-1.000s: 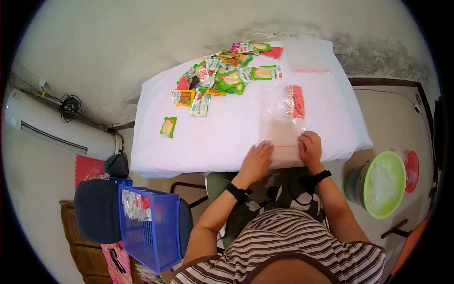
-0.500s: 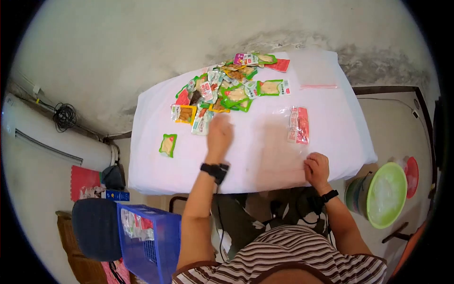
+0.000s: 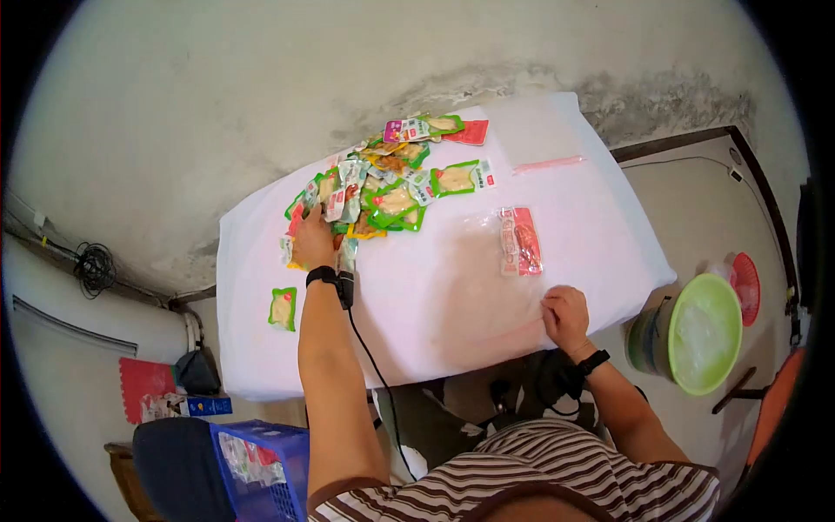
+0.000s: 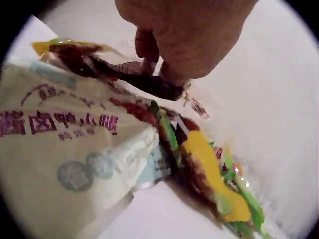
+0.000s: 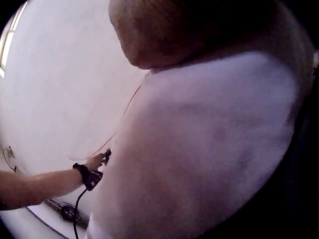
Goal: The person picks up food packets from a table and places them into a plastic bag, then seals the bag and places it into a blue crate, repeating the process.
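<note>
Glossy, crinkled plastic packets [image 3: 394, 202] before me, a pale pouch [image 4: 60, 139] of duller satin film, a smooth clear plastic bag [image 3: 478, 296], my desk [image 3: 600, 226] in matt white cloth [image 3: 261, 235], rough plaster wall [image 3: 261, 87], smooth plastic tub [image 3: 736, 326], my matt fabric shirt [image 3: 487, 452]

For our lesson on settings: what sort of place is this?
Likely a room at home: a cloth-covered table by a stained wall, with a green tub nearby.
</note>
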### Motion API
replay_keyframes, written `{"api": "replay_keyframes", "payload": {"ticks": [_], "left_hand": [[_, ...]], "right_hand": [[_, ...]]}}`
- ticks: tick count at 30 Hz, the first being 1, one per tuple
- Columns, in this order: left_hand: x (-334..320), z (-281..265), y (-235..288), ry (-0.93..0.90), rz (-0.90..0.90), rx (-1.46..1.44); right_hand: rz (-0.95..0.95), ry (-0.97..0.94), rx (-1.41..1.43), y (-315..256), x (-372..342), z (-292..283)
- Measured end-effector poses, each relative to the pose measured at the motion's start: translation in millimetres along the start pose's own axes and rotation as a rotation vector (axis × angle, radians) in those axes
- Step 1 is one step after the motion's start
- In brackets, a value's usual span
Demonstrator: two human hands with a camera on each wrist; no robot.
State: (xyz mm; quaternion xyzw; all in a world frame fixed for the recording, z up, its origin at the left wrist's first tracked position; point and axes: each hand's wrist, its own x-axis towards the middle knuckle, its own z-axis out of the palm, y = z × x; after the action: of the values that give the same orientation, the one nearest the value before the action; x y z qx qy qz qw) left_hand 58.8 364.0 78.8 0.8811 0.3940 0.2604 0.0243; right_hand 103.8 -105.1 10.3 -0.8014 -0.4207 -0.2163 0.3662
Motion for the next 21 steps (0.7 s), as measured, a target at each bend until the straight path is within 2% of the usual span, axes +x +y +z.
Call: {"api": "replay_keyframes", "payload": {"ticks": [4,5,7,8,9,10,11,13,15,16,17,19,21], "left_hand": [[-12,-29,-14,0.243,-0.081,-0.708],[-15,-36,-18,0.251,-0.081,-0.696],[-26,-54,-21,0.089,-0.361,-1.382],[-41,-64,-26,-0.019,-0.396,-1.506],[-54,-78,-19,-0.013,-0.399,-1.495],[-66,-89,-11,-0.046,-0.425,-1.608],[-75,-97,-5,-0.086,-0.450,-1.723],[-98,-105,-3,-0.128,-0.441,-1.740],[-124,-115,14,-0.031,-0.399,-1.405],[-142,-133,39,-0.007,-0.299,-1.113],[-162,-136,55,-0.042,-0.294,-1.129],[-204,-138,84,0.178,0.465,-0.658],[-243,-142,128,0.214,0.834,-0.432]], "right_hand": [[0.160,0.126,0.089,7,-3,7],[0.230,0.175,0.125,8,-4,9],[0.291,0.207,0.182,2,0,8],[0.321,0.200,0.211,3,-1,9],[0.350,0.192,0.238,5,-2,8],[0.254,0.108,0.201,9,-1,4],[0.259,0.109,0.203,9,-1,2],[0.165,0.119,0.183,-1,4,-14],[0.197,0.135,0.188,-18,6,-31],[0.221,0.054,0.320,-29,7,-39],[0.249,-0.025,0.449,-41,6,-46],[0.523,-0.338,1.039,-65,0,-52],[0.904,-0.420,1.687,-85,-3,-63]]}}
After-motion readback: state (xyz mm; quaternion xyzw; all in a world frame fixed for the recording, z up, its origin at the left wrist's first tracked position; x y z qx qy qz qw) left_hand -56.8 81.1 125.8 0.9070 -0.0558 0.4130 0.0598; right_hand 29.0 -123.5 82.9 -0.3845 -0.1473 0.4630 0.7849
